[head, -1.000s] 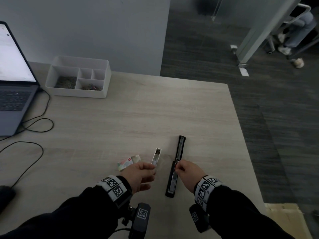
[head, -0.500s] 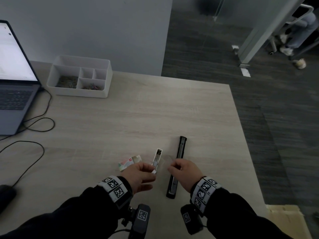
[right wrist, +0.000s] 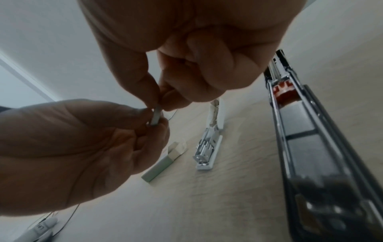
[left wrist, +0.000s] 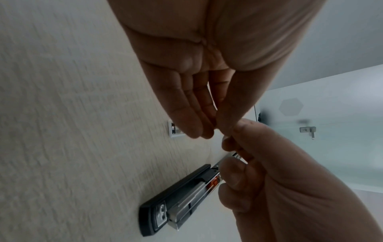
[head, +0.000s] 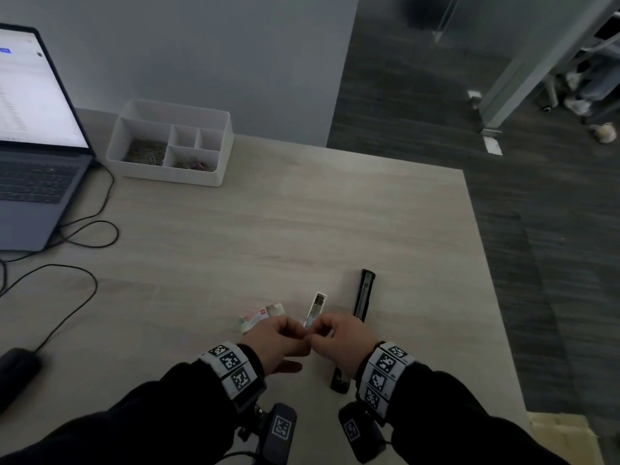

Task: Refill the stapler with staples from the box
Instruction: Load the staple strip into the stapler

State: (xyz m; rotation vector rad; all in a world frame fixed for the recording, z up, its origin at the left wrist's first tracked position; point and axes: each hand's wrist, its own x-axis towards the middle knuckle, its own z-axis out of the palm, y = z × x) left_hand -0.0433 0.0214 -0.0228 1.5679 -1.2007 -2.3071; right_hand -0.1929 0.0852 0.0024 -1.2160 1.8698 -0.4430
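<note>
Both the left hand (right wrist: 82,147) and the right hand (right wrist: 186,57) pinching one staple strip (right wrist: 155,117); more staples (head: 317,305) in open tray (head: 321,294).

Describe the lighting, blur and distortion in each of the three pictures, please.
Head view: dim and wide-angle, bright laptop screen. Left wrist view: strong distortion, the left hand looms large. Right wrist view: the stapler blurs near the lens, the staple strip is sharper.

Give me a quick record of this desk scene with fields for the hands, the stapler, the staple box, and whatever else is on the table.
left hand: pinches a small strip of staples
right hand: pinches the same strip
stapler: black, lying opened out flat on the table, track exposed
staple box: open, lying left of the hands
white tray: lies between box and stapler
other: laptop, white organizer, cables
</note>
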